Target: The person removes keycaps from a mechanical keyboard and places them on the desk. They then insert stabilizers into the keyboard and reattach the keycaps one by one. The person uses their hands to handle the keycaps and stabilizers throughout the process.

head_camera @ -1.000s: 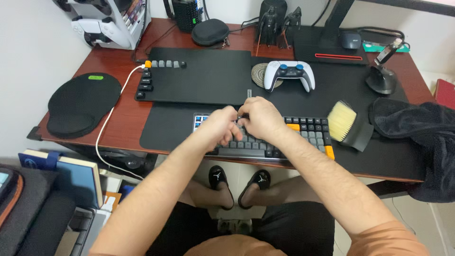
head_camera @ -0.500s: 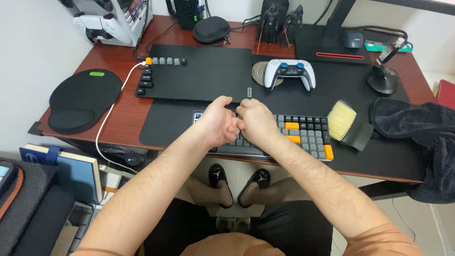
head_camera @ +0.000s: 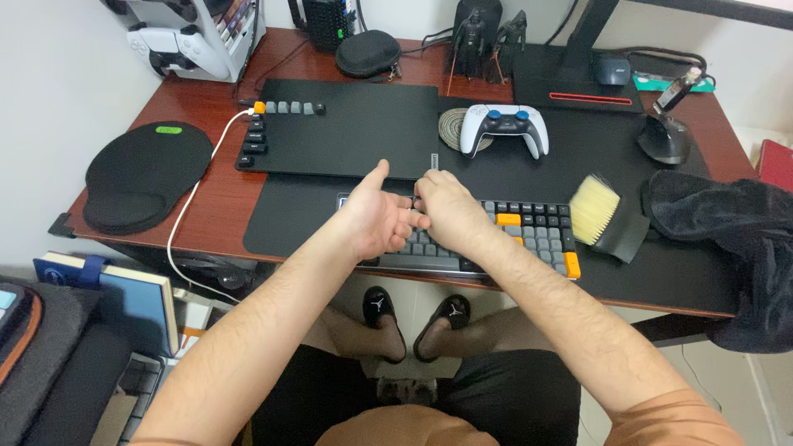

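Right over the left end of the keyboard (head_camera: 496, 239), both hands bunched together. Left hand (head_camera: 376, 219) half curled, palm turned inward, thumb sticking up toward the closed black laptop (head_camera: 347, 128). Right hand (head_camera: 442, 211) fingers pinched down at the top-left rows, maybe nipping a keycap, but honestly can't tell what's between them, too hidden. Keyboard sits on the black mat on the surface (head_camera: 215, 190), long axis running left to right, most of it stretching off to the right of the hands. Right hand slightly nearer the keys, left just beside and touching it. Loose keycaps (head_camera: 285, 108) lined up on the laptop's far left corner, well apart. Brush (head_camera: 599, 211) lying just beside the keyboard's right end.
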